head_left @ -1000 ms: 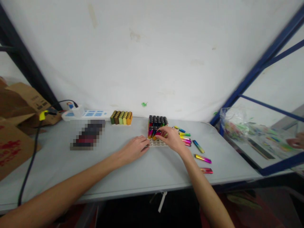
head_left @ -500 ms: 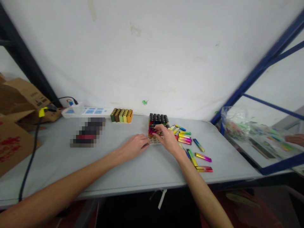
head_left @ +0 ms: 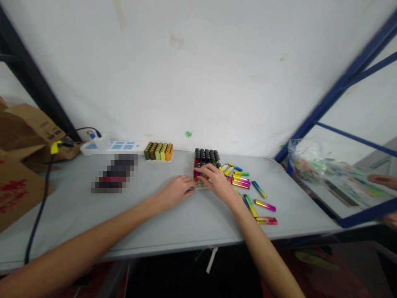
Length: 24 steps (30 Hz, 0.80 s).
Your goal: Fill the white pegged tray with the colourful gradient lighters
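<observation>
A pale tray stands on the table, its rear part packed with upright black-topped lighters. My left hand rests on the table with its bent fingertips closed against the tray's near left corner. Over the front rows reaches my right hand, finger and thumb pinched around a lighter that is mostly hidden by them. To the right of that hand lie several loose two-coloured metallic lighters, some touching one another.
Behind and to the left stands a block of green, brown and yellow lighter-like cylinders. A white power strip runs along the wall. Cardboard boxes and a black cable are at left, a blue frame at right. Another person's hand shows beyond it.
My right hand has shifted slightly left and its fingers have lowered over the tray's front left part. My left hand stays at the tray's corner.
</observation>
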Each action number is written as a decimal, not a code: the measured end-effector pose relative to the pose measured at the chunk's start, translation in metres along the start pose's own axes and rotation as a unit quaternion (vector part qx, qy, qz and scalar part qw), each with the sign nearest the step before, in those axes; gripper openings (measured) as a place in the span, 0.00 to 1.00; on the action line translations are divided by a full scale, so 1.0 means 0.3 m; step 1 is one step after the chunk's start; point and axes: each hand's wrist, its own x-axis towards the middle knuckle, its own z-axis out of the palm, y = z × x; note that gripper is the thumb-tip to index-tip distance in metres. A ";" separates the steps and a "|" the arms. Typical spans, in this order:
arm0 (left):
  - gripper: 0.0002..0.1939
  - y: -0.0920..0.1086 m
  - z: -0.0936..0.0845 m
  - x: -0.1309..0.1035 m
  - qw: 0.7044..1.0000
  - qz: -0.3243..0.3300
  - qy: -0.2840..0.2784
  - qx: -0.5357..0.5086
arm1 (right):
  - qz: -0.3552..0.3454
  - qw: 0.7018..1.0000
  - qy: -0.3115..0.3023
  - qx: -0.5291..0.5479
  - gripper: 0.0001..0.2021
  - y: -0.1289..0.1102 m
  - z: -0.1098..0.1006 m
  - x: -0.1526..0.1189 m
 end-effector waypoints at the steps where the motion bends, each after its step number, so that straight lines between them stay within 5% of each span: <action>1: 0.03 0.001 0.001 0.001 1.000 -0.003 0.001 0.004 | 0.000 1.000 0.003 -0.022 0.14 -0.007 -0.006 0.000; 9: 0.03 -0.008 -0.001 0.007 1.000 -0.017 0.004 0.003 | 0.100 0.992 0.034 -0.076 0.13 0.074 -0.214 -0.062; 15: 0.03 -0.018 -0.007 0.009 0.999 -0.022 0.014 -0.020 | 0.238 0.957 -0.117 -0.121 0.10 0.234 -0.382 -0.221; 20: 0.02 -0.023 -0.003 0.008 0.998 -0.031 0.024 -0.049 | 0.311 0.931 -0.173 -0.080 0.12 0.288 -0.412 -0.284; 24: 0.02 -0.026 -0.003 0.008 0.997 -0.042 0.020 -0.057 | 0.299 0.933 -0.176 -0.094 0.08 0.273 -0.406 -0.261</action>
